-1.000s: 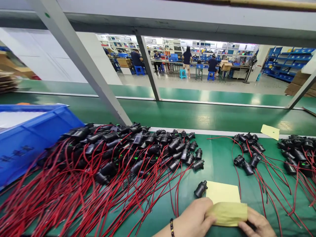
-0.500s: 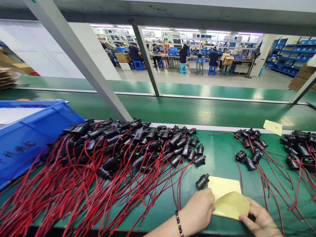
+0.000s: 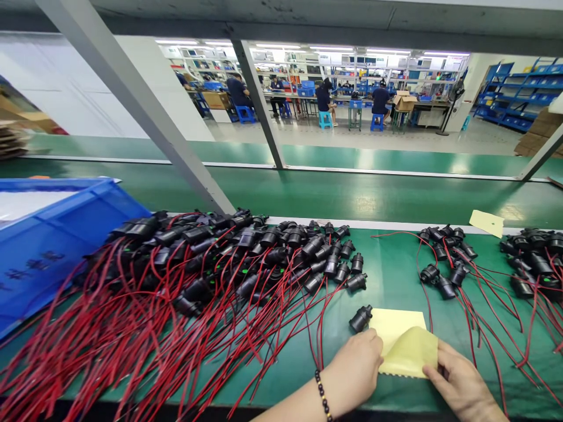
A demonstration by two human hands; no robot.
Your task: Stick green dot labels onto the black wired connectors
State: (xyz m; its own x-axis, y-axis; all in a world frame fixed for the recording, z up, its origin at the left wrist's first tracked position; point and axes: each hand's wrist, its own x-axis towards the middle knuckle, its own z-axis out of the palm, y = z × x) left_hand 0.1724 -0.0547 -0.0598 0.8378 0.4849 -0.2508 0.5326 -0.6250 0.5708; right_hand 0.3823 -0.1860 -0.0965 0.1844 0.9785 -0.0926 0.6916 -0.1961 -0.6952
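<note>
A pale yellow sheet of paper (image 3: 398, 322) lies on the green bench in front of me, its near part curled up into a raised flap. My left hand (image 3: 357, 366), with a beaded bracelet at the wrist, has its fingers closed on the sheet's left side. On the right side, my right hand (image 3: 457, 375) pinches the flap between thumb and fingers. Small dark scallops show along the near edge of the paper. Just beyond my left hand lies one black cylindrical part (image 3: 361, 319), close to the sheet's far left corner.
A large heap of black parts with red wires (image 3: 197, 287) covers the left. A smaller group (image 3: 446, 287) and another pile (image 3: 536, 264) lie right. A blue bin (image 3: 65, 240) stands far left; a yellow paper piece (image 3: 486, 223) lies back right. Slanted frame post (image 3: 145, 117) ahead.
The paper's flap has risen and curled slightly, and the dark scalloped near edge now shows. Both hands have stayed on the sheet with small shifts.
</note>
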